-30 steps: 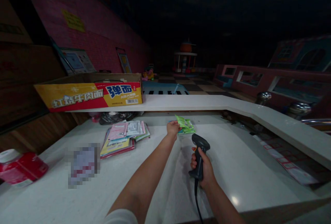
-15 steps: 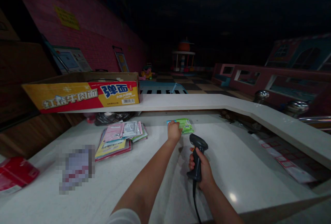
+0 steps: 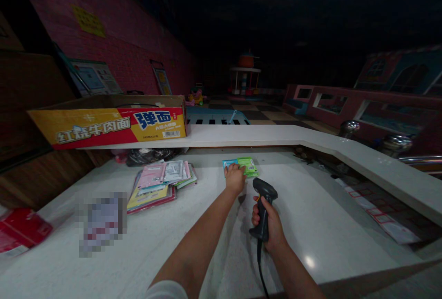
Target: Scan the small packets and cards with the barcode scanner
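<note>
My left hand (image 3: pixel 235 178) lies over a blue-and-green flat packet (image 3: pixel 249 166) on the white counter, its fingers spread out on the near edge. The fingers cover part of the packet. My right hand (image 3: pixel 271 225) is wrapped round the handle of a black barcode scanner (image 3: pixel 264 188). The scanner's head points up and away to the left, close to the packet, and its cord (image 3: pixel 261 267) runs down toward me. Left of the packet is a pile of flat sachets (image 3: pixel 162 175) in pink, white, yellow and red.
A noodle carton (image 3: pixel 113 126) stands on the raised ledge (image 3: pixel 241 135) behind the counter (image 3: pixel 321 216). Far left lies a red package (image 3: pixel 24 230), near a blurred patch. A black plastic bag (image 3: pixel 150 156) sits under the ledge. Printed sheets (image 3: pixel 383 218) lie at right.
My left hand's fingers have opened out from a closed grip, showing more of the packet's blue part. My right hand and the scanner have stayed almost still.
</note>
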Action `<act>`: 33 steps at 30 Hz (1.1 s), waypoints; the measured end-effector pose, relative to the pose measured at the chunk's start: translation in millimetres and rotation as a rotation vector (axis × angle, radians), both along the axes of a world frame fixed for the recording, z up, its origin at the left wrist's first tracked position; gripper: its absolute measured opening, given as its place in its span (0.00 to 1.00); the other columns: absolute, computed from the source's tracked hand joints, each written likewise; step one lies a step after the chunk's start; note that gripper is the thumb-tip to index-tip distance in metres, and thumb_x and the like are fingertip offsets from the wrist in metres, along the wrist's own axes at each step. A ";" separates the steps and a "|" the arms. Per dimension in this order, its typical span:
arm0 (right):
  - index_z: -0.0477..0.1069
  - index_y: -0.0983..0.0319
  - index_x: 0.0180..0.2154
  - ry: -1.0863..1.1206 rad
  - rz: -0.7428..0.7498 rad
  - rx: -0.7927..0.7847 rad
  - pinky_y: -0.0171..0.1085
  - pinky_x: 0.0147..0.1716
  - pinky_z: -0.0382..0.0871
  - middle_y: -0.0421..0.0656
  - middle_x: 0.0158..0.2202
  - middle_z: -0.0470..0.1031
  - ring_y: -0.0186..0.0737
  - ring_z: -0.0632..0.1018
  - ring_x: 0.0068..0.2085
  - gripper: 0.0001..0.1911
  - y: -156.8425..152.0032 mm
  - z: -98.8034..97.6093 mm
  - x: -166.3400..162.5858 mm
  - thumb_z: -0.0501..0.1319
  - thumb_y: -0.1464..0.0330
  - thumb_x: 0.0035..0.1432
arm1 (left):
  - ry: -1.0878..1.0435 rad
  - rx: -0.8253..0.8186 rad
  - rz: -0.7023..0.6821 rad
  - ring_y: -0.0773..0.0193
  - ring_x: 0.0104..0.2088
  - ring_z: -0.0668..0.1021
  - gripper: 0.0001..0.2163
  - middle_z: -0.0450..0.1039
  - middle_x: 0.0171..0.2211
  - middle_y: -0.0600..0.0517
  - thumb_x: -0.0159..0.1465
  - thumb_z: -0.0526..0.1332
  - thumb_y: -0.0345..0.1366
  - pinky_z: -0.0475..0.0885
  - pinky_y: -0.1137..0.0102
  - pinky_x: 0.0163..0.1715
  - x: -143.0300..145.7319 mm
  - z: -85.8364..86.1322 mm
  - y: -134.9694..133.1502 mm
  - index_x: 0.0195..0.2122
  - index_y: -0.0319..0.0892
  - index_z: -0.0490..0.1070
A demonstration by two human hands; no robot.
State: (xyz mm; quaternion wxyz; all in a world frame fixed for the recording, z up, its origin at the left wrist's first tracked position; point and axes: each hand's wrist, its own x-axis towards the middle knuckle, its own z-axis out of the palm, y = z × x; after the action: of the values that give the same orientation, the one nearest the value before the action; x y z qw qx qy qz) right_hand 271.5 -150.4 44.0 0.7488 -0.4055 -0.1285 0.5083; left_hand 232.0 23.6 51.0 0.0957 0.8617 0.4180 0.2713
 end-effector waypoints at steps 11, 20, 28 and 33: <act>0.71 0.62 0.36 0.000 0.014 0.022 0.27 0.14 0.59 0.34 0.19 0.68 0.28 0.65 0.17 0.20 -7.4 0.1 -1.7 0.71 0.56 0.47 | -0.098 0.112 -0.003 0.52 0.50 0.70 0.15 0.72 0.46 0.42 0.64 0.55 0.32 0.63 0.60 0.53 -92.0 16.2 -4.0 0.50 0.40 0.74; 0.71 0.63 0.38 -0.020 0.033 0.029 0.26 0.15 0.61 0.36 0.20 0.69 0.28 0.67 0.18 0.21 -12.6 -5.9 -0.9 0.71 0.58 0.47 | -0.072 0.221 0.599 0.45 0.50 0.69 0.16 0.70 0.47 0.39 0.63 0.56 0.36 0.63 0.55 0.50 -219.9 47.7 4.1 0.50 0.40 0.73; 0.71 0.63 0.37 -0.039 0.032 0.036 0.26 0.15 0.62 0.36 0.20 0.69 0.28 0.67 0.18 0.22 -12.1 -11.2 0.3 0.72 0.58 0.45 | 0.041 -0.138 1.024 0.41 0.50 0.70 0.28 0.70 0.48 0.33 0.57 0.60 0.55 0.63 0.57 0.46 -272.1 64.2 6.2 0.47 0.34 0.73; 0.71 0.63 0.37 -0.059 0.029 0.038 0.27 0.15 0.62 0.36 0.20 0.69 0.28 0.67 0.18 0.21 -12.3 -12.3 -0.3 0.72 0.57 0.46 | 0.009 -0.173 1.019 0.41 0.50 0.73 0.28 0.74 0.47 0.33 0.56 0.61 0.55 0.64 0.58 0.45 -280.9 63.7 12.4 0.47 0.36 0.74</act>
State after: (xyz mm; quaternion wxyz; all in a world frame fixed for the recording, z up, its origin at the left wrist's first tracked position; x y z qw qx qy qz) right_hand 271.2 -162.7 31.7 0.7450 -0.4040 -0.1661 0.5042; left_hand -48.9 36.0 114.6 0.0205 0.5387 0.8060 0.2444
